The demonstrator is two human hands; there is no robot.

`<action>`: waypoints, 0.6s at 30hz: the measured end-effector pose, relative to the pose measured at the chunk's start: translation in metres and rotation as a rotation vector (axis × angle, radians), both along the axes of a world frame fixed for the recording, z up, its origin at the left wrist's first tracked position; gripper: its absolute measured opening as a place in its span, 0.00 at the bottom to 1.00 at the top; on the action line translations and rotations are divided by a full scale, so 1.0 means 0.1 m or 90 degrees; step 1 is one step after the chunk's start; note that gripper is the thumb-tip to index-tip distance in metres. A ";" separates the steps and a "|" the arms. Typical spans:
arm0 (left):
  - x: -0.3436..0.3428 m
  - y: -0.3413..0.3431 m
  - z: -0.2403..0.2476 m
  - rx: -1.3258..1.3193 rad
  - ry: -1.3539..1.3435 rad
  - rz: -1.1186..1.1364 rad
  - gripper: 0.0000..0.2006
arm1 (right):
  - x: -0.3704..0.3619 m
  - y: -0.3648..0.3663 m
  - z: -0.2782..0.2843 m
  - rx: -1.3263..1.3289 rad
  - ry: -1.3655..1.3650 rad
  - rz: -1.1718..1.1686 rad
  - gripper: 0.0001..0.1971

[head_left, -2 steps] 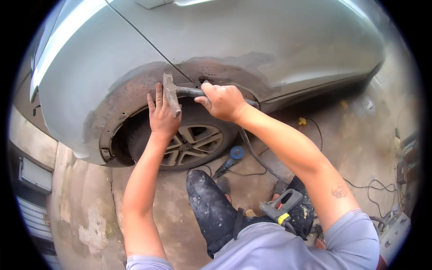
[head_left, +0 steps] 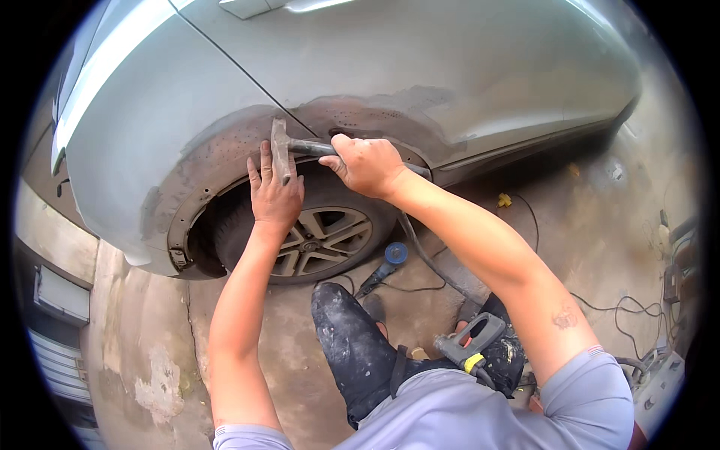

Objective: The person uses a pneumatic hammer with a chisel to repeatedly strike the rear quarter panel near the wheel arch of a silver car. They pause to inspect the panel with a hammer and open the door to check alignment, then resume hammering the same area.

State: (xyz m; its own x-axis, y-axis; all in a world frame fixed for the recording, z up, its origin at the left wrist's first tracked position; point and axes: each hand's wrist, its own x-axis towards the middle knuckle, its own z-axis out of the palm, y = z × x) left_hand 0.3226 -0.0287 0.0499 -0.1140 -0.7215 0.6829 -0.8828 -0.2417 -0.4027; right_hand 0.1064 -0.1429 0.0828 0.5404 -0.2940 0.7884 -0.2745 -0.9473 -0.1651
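Concrete floor [head_left: 292, 337], grinder [head_left: 385, 268] beside wheel [head_left: 310, 246], hammer [head_left: 282, 146] partly hiding left hand [head_left: 276, 201]

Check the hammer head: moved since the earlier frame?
Yes, slightly: the lower end of the hammer head has swung left and up in view, away from the wheel hub; its upper end has barely shifted.
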 end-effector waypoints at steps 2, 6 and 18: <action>-0.08 0.00 0.00 0.009 0.017 0.008 0.38 | -0.08 0.06 -0.02 0.043 0.011 0.005 0.20; -0.21 0.00 0.16 0.021 0.048 -0.026 0.45 | -0.61 0.32 -0.41 0.149 -0.057 0.060 0.17; -0.36 -0.83 1.19 -0.098 -0.091 0.024 0.52 | -3.78 1.03 -1.58 1.095 -0.324 -0.229 0.17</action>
State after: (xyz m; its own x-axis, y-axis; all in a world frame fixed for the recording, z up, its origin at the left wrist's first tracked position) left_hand 0.2866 -0.1113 0.1687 -0.1926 -0.6153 0.7644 -0.8089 -0.3414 -0.4786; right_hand -0.2718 -0.0395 -0.0754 0.1079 -0.8960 -0.4308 -0.0211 0.4311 -0.9020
